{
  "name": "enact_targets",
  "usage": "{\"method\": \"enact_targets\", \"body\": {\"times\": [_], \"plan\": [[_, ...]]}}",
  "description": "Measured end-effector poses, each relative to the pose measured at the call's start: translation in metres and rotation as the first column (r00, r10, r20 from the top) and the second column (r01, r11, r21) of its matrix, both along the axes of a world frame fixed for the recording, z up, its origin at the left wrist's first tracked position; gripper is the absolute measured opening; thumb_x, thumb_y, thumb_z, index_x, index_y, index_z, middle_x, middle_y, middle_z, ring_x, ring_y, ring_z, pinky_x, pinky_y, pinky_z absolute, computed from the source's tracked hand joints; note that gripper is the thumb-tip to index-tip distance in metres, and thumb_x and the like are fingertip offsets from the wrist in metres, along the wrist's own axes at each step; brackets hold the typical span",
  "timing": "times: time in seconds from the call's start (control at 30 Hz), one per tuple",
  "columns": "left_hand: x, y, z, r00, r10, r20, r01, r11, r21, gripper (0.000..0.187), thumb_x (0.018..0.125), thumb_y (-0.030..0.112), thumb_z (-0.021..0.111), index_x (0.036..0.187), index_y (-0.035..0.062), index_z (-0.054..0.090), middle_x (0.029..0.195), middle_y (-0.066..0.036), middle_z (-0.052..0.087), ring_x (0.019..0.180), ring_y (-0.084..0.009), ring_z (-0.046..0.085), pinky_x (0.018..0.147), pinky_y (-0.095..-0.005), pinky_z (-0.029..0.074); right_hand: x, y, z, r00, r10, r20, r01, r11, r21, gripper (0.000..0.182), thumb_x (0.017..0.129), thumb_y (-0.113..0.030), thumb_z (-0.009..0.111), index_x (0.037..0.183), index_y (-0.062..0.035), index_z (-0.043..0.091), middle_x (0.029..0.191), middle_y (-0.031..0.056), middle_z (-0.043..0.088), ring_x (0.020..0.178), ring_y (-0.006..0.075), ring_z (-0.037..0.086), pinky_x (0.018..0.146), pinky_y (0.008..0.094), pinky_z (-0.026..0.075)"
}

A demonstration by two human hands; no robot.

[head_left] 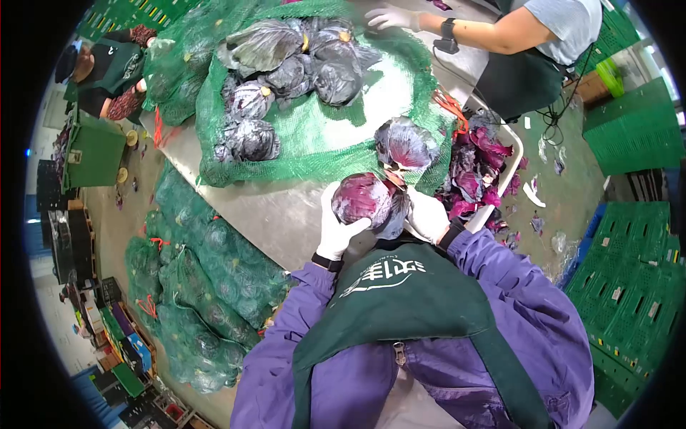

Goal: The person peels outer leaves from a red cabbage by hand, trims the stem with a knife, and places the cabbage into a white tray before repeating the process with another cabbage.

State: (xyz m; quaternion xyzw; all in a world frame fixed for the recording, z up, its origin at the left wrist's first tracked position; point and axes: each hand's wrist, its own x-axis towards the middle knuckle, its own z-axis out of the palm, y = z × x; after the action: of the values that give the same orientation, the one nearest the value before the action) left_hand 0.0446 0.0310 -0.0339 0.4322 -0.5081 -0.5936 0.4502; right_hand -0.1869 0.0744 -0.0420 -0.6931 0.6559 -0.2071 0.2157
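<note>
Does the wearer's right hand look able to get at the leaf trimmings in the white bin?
Probably yes: the trimmings lie close beside the right hand, and nothing visible blocks the way. The hand is occupied at the cabbage, though, so it would likely need to come away first.

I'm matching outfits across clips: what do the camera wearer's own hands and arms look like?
The left hand and right hand wear white gloves. A black band circles each wrist, and loose, creased purple sleeves cover the rest. No markings can be made out on them.
</note>
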Motion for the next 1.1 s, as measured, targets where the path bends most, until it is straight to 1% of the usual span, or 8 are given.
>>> {"method": "enact_targets", "body": {"times": [0.07, 0.13, 0.2, 0.33, 0.43, 0.6, 0.93, 1.1], "plan": [[-0.005, -0.004, 0.002, 0.998, -0.045, 0.037, 0.047, 0.998, -0.048, 0.104, 0.057, 0.018, 0.09, 0.141, 0.0042, 0.03, 0.136, -0.015, 0.04, 0.127, -0.0283, 0.042, 0.107, -0.0425, 0.036, 0.002, 0.002, 0.001, 0.994, -0.103, 0.048, 0.106, 0.991, -0.08, 0.033, 0.09, -0.015, 0.048, 0.118, 0.0009, 0.057, 0.085, 0.0242, 0.064, 0.075, 0.0396, 0.063, 0.067, 0.0458, 0.051], [-0.009, -0.008, 0.0, 0.964, -0.04, 0.263, 0.123, 0.943, -0.31, 0.105, 0.058, 0.016, 0.09, 0.142, 0.0044, 0.027, 0.138, -0.015, 0.037, 0.129, -0.0285, 0.041, 0.108, -0.0428, 0.037, 0.003, -0.002, 0.005, 0.97, -0.205, 0.132, 0.175, 0.962, 0.207, 0.04, 0.089, -0.018, 0.05, 0.124, 0.002, 0.054, 0.088, 0.0252, 0.065, 0.08, 0.0403, 0.064, 0.07, 0.0471, 0.051], [-0.009, -0.009, -0.008, 0.966, -0.053, 0.254, 0.132, 0.943, -0.305, 0.106, 0.058, 0.018, 0.09, 0.141, 0.0042, 0.026, 0.139, -0.015, 0.035, 0.13, -0.029, 0.039, 0.11, -0.0428, 0.034, 0.007, -0.006, 0.006, 0.926, -0.203, 0.318, 0.183, 0.979, 0.092, 0.04, 0.09, -0.02, 0.051, 0.125, -0.0006, 0.054, 0.09, 0.023, 0.065, 0.082, 0.0401, 0.064, 0.072, 0.0471, 0.051], [-0.009, -0.021, -0.002, 0.938, -0.019, 0.346, 0.146, 0.928, -0.344, 0.083, 0.066, 0.019, 0.086, 0.132, 0.0023, 0.037, 0.13, -0.014, 0.041, 0.122, -0.0277, 0.044, 0.107, -0.0412, 0.036, 0.019, -0.005, 0.021, 0.961, -0.207, 0.183, 0.188, 0.975, 0.116, 0.04, 0.092, -0.023, 0.049, 0.127, -0.0037, 0.053, 0.093, 0.0214, 0.065, 0.084, 0.0393, 0.064, 0.073, 0.0467, 0.051], [-0.032, -0.028, 0.009, 0.859, 0.25, 0.447, -0.127, 0.949, -0.289, 0.057, 0.075, 0.02, 0.08, 0.119, 0.0008, 0.048, 0.112, -0.014, 0.046, 0.108, -0.0267, 0.049, 0.094, -0.0379, 0.041, 0.023, -0.01, 0.027, 0.981, -0.122, 0.149, 0.105, 0.988, 0.116, 0.035, 0.097, -0.028, 0.045, 0.119, -0.0016, 0.054, 0.092, 0.0231, 0.065, 0.082, 0.0387, 0.064, 0.072, 0.0471, 0.051], [-0.048, -0.021, 0.029, 0.679, 0.232, 0.696, 0.048, 0.933, -0.358, 0.055, 0.07, 0.028, 0.08, 0.119, 0.0134, 0.06, 0.111, -0.015, 0.046, 0.108, -0.0337, 0.044, 0.095, -0.047, 0.036, 0.016, -0.036, 0.027, 0.98, -0.183, 0.078, 0.169, 0.971, 0.167, 0.034, 0.098, -0.031, 0.043, 0.107, 0.0005, 0.053, 0.078, 0.0243, 0.064, 0.075, 0.042, 0.063, 0.068, 0.0493, 0.05], [0.018, 0.036, 0.007, 0.883, 0.137, 0.449, 0.068, 0.909, -0.411, 0.06, 0.067, 0.012, 0.073, 0.123, 0.0077, 0.052, 0.131, -0.018, 0.039, 0.127, -0.0352, 0.04, 0.108, -0.0465, 0.035, 0.002, -0.044, -0.01, 0.943, -0.306, 0.128, 0.267, 0.929, 0.255, 0.037, 0.098, -0.035, 0.041, 0.114, -0.0042, 0.052, 0.087, 0.0291, 0.065, 0.082, 0.0472, 0.063, 0.074, 0.0551, 0.048], [0.069, 0.039, -0.011, 0.992, 0.09, 0.09, -0.093, 0.995, 0.03, 0.047, 0.079, 0.004, 0.072, 0.117, 0.0051, 0.044, 0.122, -0.014, 0.047, 0.116, -0.0247, 0.051, 0.097, -0.039, 0.045, 0.016, -0.038, 0.009, 0.944, -0.257, 0.205, 0.227, 0.961, 0.156, 0.034, 0.097, -0.034, 0.045, 0.112, -0.0043, 0.053, 0.083, 0.027, 0.064, 0.078, 0.0455, 0.062, 0.069, 0.0526, 0.048]]}}
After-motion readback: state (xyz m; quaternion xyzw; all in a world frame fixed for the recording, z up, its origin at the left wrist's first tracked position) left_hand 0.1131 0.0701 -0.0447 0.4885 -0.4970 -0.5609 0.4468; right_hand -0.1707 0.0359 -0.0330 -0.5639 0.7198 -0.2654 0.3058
